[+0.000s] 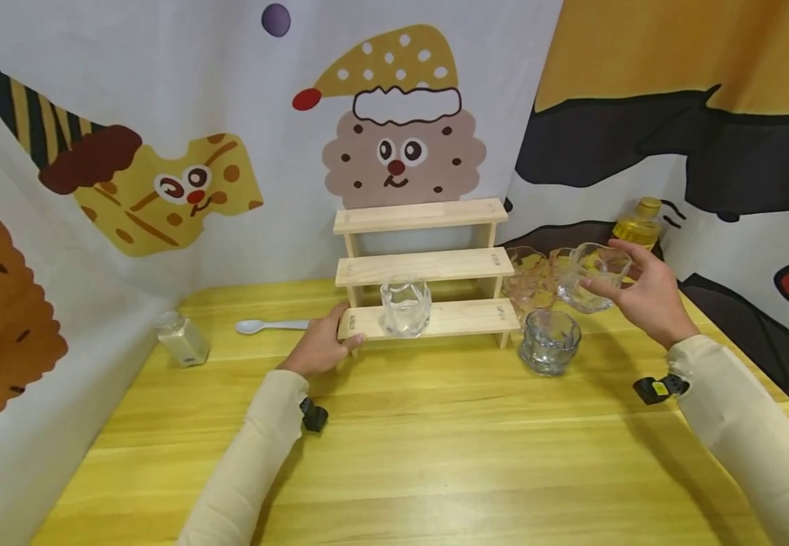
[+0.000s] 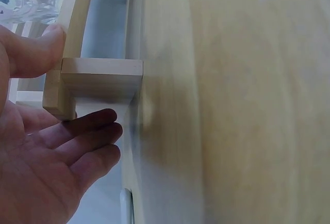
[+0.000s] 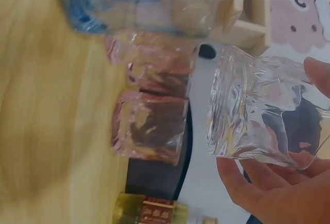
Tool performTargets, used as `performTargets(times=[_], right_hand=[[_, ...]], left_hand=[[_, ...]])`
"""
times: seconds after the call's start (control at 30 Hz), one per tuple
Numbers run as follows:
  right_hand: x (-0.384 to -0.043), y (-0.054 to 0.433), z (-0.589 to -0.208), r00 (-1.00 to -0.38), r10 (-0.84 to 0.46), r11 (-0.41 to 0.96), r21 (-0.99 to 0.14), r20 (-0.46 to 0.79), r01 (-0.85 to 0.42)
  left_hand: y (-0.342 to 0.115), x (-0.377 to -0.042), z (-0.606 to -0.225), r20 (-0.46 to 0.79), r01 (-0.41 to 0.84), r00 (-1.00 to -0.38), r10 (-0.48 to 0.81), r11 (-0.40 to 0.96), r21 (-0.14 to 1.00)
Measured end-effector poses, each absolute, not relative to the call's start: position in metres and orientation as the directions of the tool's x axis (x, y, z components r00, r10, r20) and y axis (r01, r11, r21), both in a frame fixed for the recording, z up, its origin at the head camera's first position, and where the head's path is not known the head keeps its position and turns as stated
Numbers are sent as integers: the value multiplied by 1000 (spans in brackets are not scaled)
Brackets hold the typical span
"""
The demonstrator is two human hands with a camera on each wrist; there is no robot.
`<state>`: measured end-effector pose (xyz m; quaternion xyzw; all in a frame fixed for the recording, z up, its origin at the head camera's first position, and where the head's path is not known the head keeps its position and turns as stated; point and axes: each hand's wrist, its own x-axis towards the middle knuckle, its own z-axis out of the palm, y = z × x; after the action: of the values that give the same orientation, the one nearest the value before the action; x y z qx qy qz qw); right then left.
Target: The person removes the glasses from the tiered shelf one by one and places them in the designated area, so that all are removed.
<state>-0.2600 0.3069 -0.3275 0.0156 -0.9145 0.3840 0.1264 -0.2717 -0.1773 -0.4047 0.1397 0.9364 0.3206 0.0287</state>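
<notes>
My right hand point(image 1: 650, 296) grips a clear wavy glass point(image 1: 592, 277) between thumb and fingers, up off the table at the right. In the right wrist view the held glass point(image 3: 263, 113) appears sideways. At the left end of a three-step wooden shelf point(image 1: 429, 265), my left hand point(image 1: 322, 345) holds the lowest board, thumb over its top edge. Another clear glass point(image 1: 406, 307) stands on that board, left of its middle. Below the held glass, a bluish-grey glass point(image 1: 550, 345) sits on the table by the shelf's right end. Pinkish glasses point(image 1: 526, 273) stand behind it, partly hidden.
A bottle of yellow liquid point(image 1: 640, 224) stands at the back right behind my right hand. Left of the shelf lie a white spoon point(image 1: 268, 325) and, farther out, a small square jar point(image 1: 181, 340). Printed cloth point(image 1: 285, 152) hangs behind the wooden table point(image 1: 435, 455).
</notes>
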Motion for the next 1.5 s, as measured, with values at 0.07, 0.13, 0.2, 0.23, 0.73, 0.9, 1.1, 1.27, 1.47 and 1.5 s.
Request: performTargets(times=[0.07, 0.13, 0.2, 0.23, 0.73, 0.9, 1.1, 1.27, 1.47, 1.5], right_hand=[[-262, 311, -330, -972, 72, 700, -705, 226, -112], [-264, 314, -332, -974, 71, 700, -707, 214, -104], [-266, 317, -335, -975, 69, 706, -701, 212, -102], [-267, 318, -336, -976, 70, 708, -699, 208, -98], [-277, 327, -365, -988, 49, 737, -672, 149, -65], [-282, 326, -373, -992, 23, 746, -663, 123, -65], [-286, 326, -377, -996, 3, 758, -650, 94, -59], [-288, 325, -379, -995, 6, 761, -646, 101, -61], [-288, 325, -383, -993, 8, 755, -652, 114, -69], [-288, 325, -384, -994, 8, 754, -653, 112, -68]], left_hand=[[-176, -272, -405, 34, 243, -959, 280, 755, 609], [-175, -272, -406, 28, 235, -961, 276, 756, 611], [-175, -271, -407, 20, 226, -962, 271, 757, 613], [-175, -271, -407, 18, 222, -963, 268, 758, 613], [-176, -271, -412, 14, 222, -963, 271, 760, 611], [-178, -272, -411, 8, 215, -965, 264, 766, 605], [-178, -273, -406, 19, 229, -961, 275, 759, 610], [-178, -274, -404, 10, 220, -962, 272, 758, 614], [-178, -273, -404, 18, 230, -961, 277, 757, 612], [-177, -272, -404, 19, 229, -961, 276, 756, 613]])
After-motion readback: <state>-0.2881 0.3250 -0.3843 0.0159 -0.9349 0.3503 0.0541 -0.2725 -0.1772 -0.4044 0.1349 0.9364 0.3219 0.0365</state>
